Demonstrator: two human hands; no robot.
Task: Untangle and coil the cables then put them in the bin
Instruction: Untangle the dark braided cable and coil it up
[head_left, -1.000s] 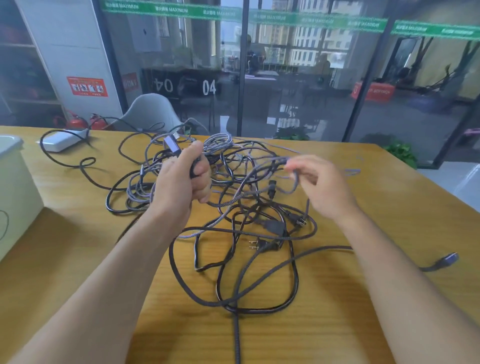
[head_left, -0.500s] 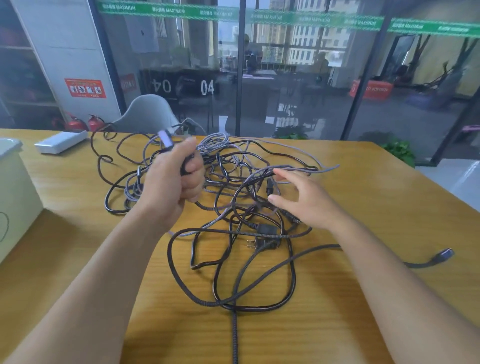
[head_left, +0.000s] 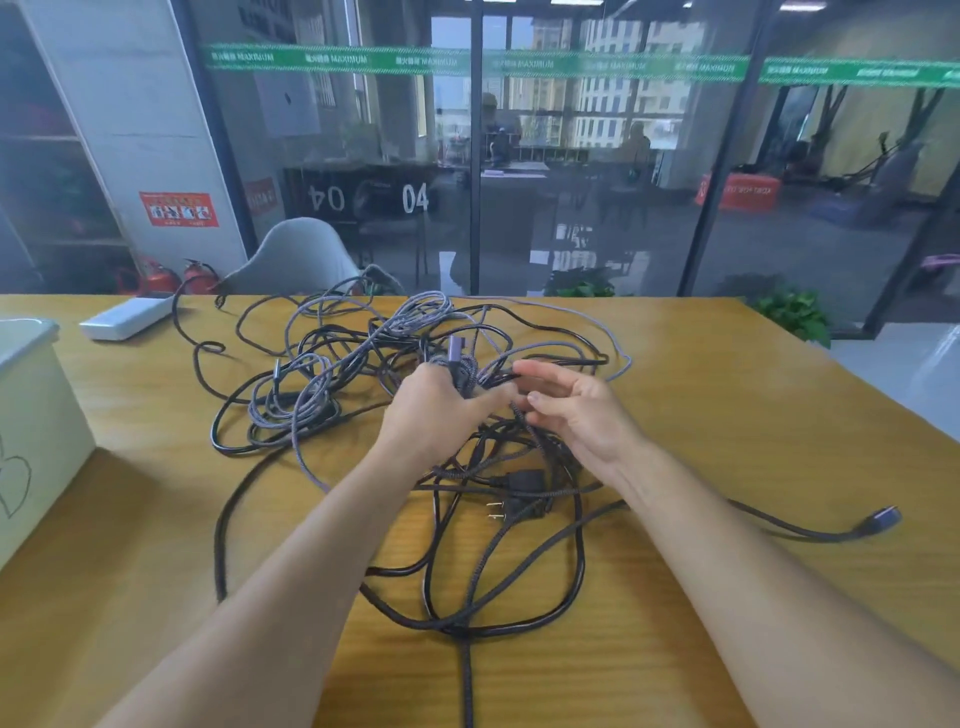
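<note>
I have my left hand (head_left: 441, 405) closed around a gathered bundle of braided cable, with a purple connector (head_left: 456, 347) standing up out of the fist at about twelve o'clock. My right hand (head_left: 576, 410) sits just beside it at three o'clock, fingers loosely spread and slightly curled. Its fingertips (head_left: 522, 370) seem to brush a dark strand near the bundle, though I cannot tell whether they pinch it or only touch it.

The tangle of cables (head_left: 395, 374) lies on the table (head_left: 753, 395) under and beyond both hands, spreading mostly toward ten and eleven o'clock, with big slack loops trailing back toward me at six. A black plug (head_left: 519, 493) with bare prongs lies just below the hands at five o'clock. One strand runs long and nearly straight out to a loose connector end (head_left: 883, 519) at four o'clock, well apart from the pile.

The bin (head_left: 36, 415) stands at the table's left edge, at nine o'clock, so the left hand is the nearer one to it. No coil is in it that I can see.

I judge the next wrap turns on the strand leaving the fist toward three o'clock: the right hand is placed to take it and feed it round the left.
</note>
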